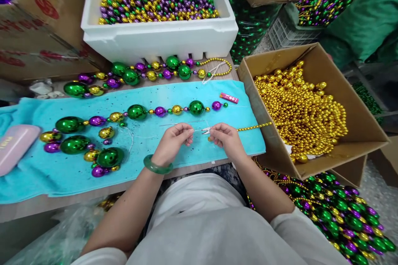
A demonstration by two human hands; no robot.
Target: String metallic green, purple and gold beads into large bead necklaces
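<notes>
Gold bead strand (253, 127) reaches a cardboard box (357, 126) heaped with gold beads (306, 116).

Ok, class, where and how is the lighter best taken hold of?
Probably by pinching the lighter across its middle, thumb and finger on its long sides, coming from above. It lies flat on the towel, narrow and uncovered, while a purple bead and a small green bead sit close on its near side.
</notes>
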